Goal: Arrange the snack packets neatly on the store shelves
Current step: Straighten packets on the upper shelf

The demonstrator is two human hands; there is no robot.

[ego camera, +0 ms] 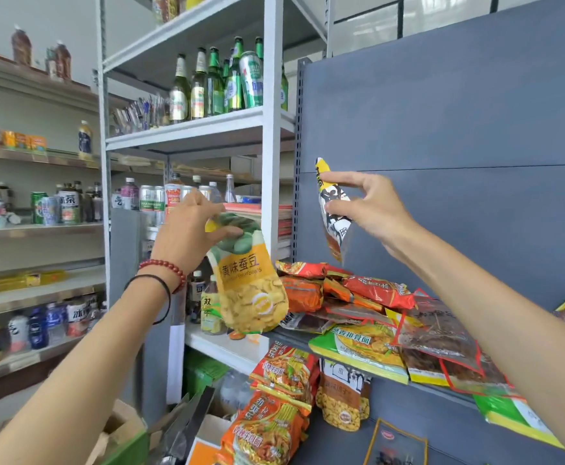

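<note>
My left hand (187, 229) grips the top of a yellow and green broad bean packet (251, 290), which hangs upright in front of the white rack. My right hand (371, 206) pinches a narrow yellow, white and black snack packet (333, 216) held edge-on against the grey back panel, above the shelf. Below both, the grey shelf (294, 338) carries a loose heap of red and orange packets (358, 290), a green and yellow noodle packet (358, 347) and clear packets of dark snacks (442, 333).
A white metal rack (269, 135) at centre holds beer bottles, cans and drinks. Wooden shelves with bottles run along the left wall. Orange noodle packets (281, 397) and a nut packet (341, 397) hang under the grey shelf. Cardboard boxes (123, 427) sit at the bottom.
</note>
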